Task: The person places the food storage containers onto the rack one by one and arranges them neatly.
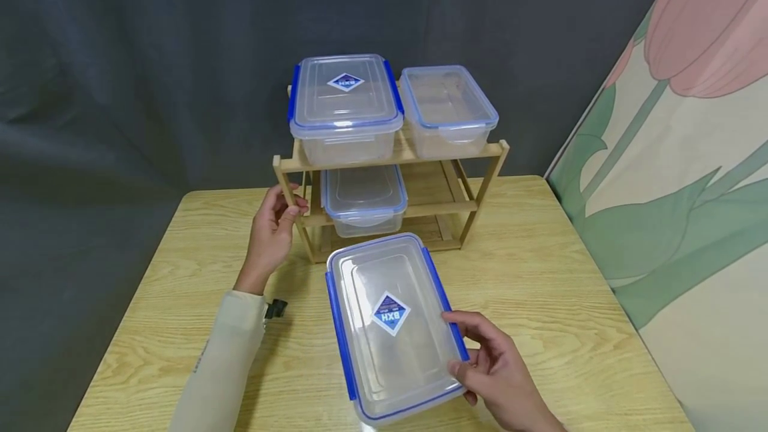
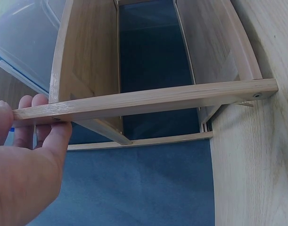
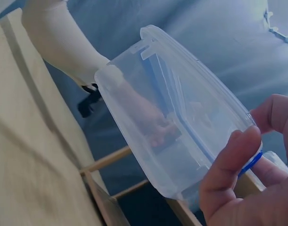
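Observation:
My right hand grips a clear plastic food container by its right edge, thumb on the near part of the lid. Its lid has blue side clips and a diamond-shaped BXH label. In the right wrist view, the container's translucent side shows, held up off the table. The fingers of my left hand curl round the left front post of a wooden rack. From the left wrist, that post runs across the view, with the hand at its upper end.
On the rack's top stand a blue-clipped container and a smaller pale-blue-rimmed container. A third lidded container sits on the shelf below, towards the left. Dark curtain hangs behind the wooden table; a tulip-patterned cloth is at right.

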Demonstrator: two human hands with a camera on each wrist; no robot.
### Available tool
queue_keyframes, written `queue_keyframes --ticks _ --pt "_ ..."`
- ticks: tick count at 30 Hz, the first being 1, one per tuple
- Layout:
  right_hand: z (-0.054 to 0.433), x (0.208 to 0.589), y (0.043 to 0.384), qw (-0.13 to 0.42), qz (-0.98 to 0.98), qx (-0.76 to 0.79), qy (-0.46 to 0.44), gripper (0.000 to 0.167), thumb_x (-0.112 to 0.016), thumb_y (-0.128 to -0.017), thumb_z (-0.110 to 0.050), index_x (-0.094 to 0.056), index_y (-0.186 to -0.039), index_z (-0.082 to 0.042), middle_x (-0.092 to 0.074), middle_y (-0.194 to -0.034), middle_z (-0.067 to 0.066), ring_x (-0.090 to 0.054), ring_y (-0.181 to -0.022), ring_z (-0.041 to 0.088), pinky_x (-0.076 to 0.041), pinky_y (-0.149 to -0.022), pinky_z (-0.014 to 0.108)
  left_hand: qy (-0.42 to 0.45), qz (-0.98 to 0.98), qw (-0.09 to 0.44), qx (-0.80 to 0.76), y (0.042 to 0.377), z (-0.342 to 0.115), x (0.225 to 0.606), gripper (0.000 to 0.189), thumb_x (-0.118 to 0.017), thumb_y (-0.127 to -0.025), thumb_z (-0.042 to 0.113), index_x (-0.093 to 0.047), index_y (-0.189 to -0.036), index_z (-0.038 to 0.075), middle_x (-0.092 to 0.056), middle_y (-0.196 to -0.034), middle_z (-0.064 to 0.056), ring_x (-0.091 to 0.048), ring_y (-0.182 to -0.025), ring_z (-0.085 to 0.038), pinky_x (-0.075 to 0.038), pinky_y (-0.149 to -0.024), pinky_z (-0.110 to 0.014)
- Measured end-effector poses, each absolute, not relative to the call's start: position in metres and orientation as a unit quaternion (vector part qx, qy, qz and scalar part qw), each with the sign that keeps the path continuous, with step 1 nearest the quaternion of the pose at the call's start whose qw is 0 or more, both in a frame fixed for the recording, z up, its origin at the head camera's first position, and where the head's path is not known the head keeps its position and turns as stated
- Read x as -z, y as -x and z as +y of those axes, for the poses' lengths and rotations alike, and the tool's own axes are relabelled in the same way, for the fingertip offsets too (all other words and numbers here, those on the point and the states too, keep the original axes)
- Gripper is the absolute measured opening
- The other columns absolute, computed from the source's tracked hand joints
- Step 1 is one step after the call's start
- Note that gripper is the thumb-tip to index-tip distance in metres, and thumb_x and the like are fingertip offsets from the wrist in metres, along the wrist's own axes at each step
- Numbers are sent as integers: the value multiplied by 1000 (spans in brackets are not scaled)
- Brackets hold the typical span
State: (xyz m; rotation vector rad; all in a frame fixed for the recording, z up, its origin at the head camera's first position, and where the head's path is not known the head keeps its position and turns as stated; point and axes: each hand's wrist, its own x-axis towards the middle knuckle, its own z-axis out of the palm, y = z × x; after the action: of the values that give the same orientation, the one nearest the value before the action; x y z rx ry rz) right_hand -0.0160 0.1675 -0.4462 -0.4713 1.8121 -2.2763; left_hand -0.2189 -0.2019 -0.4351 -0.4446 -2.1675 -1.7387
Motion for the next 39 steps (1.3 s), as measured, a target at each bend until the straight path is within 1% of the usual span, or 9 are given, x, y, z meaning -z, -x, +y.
queue_keyframes --ticks 4,7,8,10,18,22,26,32,39 --pt "175 445 16 69 606 773 175 68 -55 -90 25 -54 -150 -8 -66 -124 5 -67 -66 6 -36 -34 32 159 -761 160 608 218 -202 434 34 -47 -112 9 -50 -146 4 -65 -120 -24 -67 -108 -27 -55 -96 -20" --pt "180 442 15 62 612 772 161 68 -55 -91 25 -54 -150 -9 -66 -124 4 -66 -65 6 -36 -34 32 157 -761 158 609 217 -202 434 34 -47 -112 10 -50 -146 5 -65 -120 -24 -67 -108 -29 -55 -96 -20" --pt "182 441 14 60 613 772 157 68 -55 -91 25 -54 -150 -9 -66 -124 4 -67 -65 6 -34 -34 34 157 -761 158 609 218 -202 434 34 -47 -112 10 -50 -146 5 -65 -120 -24 -67 -108 -29 -55 -96 -20" --pt "185 439 14 55 612 774 154 68 -54 -92 25 -53 -150 -9 -65 -124 4 -67 -66 7 -37 -35 30 158 -759 157 612 218 -201 434 34 -47 -112 9 -50 -146 4 -65 -120 -26 -67 -108 -29 -55 -96 -19" --pt "194 432 17 8 617 772 151 69 -51 -90 29 -52 -150 -5 -65 -124 5 -67 -65 7 -28 -34 39 154 -760 157 611 218 -202 435 34 -47 -112 8 -50 -146 4 -65 -120 -26 -67 -108 -22 -55 -96 -19" --pt "197 430 20 -15 614 774 153 69 -48 -89 30 -51 -150 -2 -64 -124 8 -67 -66 9 -30 -34 37 155 -761 156 610 218 -203 435 34 -47 -112 8 -50 -146 5 -65 -120 -24 -67 -108 -20 -56 -96 -19" --pt "201 428 24 -39 607 780 150 69 -47 -89 32 -51 -150 0 -64 -121 9 -68 -67 10 -36 -33 30 155 -762 153 610 218 -202 435 34 -47 -112 9 -51 -146 6 -66 -120 -23 -67 -108 -21 -56 -95 -19" --pt "207 425 31 -62 594 787 157 69 -44 -87 35 -51 -149 4 -64 -120 11 -66 -64 10 -29 -34 34 154 -760 152 613 219 -202 435 34 -47 -112 10 -50 -146 6 -66 -120 -23 -67 -108 -23 -56 -96 -18" --pt "216 419 32 -64 584 792 165 68 -41 -89 34 -50 -149 5 -64 -122 12 -64 -64 10 -25 -37 36 152 -761 147 613 218 -203 435 35 -46 -113 11 -50 -147 7 -64 -122 -24 -67 -110 -24 -56 -97 -19"
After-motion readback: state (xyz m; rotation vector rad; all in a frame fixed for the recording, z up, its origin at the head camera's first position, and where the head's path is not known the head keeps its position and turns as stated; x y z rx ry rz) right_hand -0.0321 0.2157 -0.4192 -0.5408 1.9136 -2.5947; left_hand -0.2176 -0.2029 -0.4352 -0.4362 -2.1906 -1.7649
